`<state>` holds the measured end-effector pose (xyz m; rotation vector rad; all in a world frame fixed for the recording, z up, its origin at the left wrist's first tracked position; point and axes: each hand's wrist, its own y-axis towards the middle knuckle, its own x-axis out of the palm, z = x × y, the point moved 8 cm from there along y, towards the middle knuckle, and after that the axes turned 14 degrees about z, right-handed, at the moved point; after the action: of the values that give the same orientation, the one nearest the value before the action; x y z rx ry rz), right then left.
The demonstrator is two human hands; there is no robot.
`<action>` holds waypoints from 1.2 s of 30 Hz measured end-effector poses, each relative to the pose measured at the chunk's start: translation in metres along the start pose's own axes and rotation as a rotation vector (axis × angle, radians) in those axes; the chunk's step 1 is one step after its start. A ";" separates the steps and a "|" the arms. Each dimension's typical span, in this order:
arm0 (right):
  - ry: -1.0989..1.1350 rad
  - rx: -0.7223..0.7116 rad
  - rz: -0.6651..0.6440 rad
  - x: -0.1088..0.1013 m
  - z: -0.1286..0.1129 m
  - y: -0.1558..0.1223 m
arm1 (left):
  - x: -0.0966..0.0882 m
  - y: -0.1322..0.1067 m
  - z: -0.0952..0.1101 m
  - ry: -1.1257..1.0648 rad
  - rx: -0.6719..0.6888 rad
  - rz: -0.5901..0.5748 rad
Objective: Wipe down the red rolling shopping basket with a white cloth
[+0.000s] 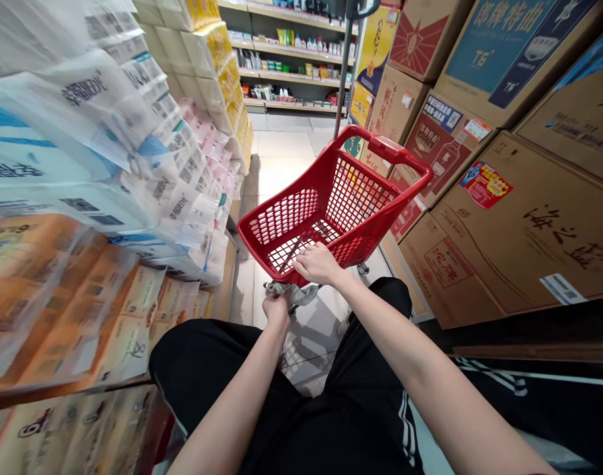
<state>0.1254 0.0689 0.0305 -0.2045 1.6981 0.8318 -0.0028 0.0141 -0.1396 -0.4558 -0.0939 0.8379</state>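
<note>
A red plastic shopping cart (306,204) with a lattice basket stands in the aisle in front of my knees. My right hand (318,264) grips its near rim, fingers curled over toward the inside. Just below that rim, my left hand (276,307) is closed on a light grey cloth (301,292). The cloth lies bunched against the underside of the basket, and part of it is hidden behind my hands. Through the basket's holes the pale floor shows.
Wrapped tissue packs (84,132) are stacked close on my left. Cardboard cartons (539,218) rise on my right. Beyond the cart, tiled floor (282,148) leads to shelves of small bottles (301,66). A metal pole (344,72) stands behind the cart's handle.
</note>
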 end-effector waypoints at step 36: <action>0.014 -0.004 0.097 0.006 0.015 0.013 | -0.013 -0.016 0.065 -0.082 0.074 -0.246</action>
<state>0.1280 0.0897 0.0294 -0.1314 1.7310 0.9073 -0.0170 0.0176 -0.0731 -0.3320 -0.1902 0.6155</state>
